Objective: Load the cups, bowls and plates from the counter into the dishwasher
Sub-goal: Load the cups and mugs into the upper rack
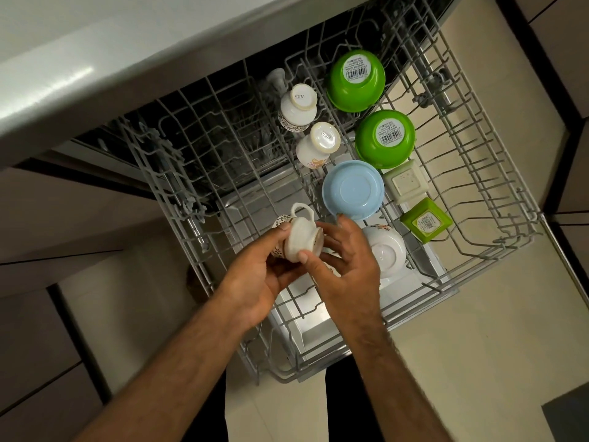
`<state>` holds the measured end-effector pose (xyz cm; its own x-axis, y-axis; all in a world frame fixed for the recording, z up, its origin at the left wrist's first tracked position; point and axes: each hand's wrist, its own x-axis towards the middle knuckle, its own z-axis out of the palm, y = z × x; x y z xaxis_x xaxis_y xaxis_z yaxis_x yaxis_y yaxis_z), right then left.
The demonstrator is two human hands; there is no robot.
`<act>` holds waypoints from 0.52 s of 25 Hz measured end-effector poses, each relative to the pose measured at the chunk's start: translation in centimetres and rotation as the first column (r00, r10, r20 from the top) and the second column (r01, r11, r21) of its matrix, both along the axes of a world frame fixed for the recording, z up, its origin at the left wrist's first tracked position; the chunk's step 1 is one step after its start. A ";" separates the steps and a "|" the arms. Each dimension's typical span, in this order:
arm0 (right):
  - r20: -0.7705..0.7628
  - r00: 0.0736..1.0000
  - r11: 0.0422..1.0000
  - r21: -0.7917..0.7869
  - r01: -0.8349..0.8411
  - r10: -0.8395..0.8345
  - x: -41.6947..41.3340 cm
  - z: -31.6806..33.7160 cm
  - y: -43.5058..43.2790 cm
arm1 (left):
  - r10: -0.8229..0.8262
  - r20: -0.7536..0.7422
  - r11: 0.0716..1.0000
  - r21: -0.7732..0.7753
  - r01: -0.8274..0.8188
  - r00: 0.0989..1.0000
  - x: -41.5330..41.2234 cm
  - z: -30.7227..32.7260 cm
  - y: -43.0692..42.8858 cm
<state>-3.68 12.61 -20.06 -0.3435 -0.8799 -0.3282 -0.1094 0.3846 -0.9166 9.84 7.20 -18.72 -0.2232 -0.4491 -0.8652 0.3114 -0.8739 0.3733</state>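
My left hand (255, 282) grips a white patterned cup (298, 239) on its side over the pulled-out upper rack (178, 199) of the dishwasher. Its handle points up. My right hand (347, 266) hovers beside the cup's base, fingers loosely spread, fingertips near the cup. Face down in the rack sit two white cups (298, 106) (318, 143), two green bowls (357, 79) (385, 138), a light blue bowl (352, 189) and a white bowl (387, 250).
A cream square dish (406, 181) and a green square dish (425, 220) stand in the rack's right part. The grey counter edge (95, 90) overhangs at top left. Cabinet fronts flank the dishwasher; beige floor lies below right.
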 end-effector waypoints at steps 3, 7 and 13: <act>-0.208 0.975 0.997 0.009 -0.076 0.076 -0.9 -0.2 -0.8 | -0.189 0.182 0.976 -0.073 0.205 0.965 -0.2 0.1 -0.1; -0.516 0.836 0.982 0.061 -0.181 0.186 -1.0 -0.7 -2.2 | -0.084 0.263 0.990 -0.088 0.110 0.961 0.3 0.4 -0.2; -0.611 0.704 0.932 0.204 -0.301 0.361 -0.1 -3.1 -3.2 | -0.044 0.343 0.984 -0.150 0.101 0.938 1.6 1.0 -0.7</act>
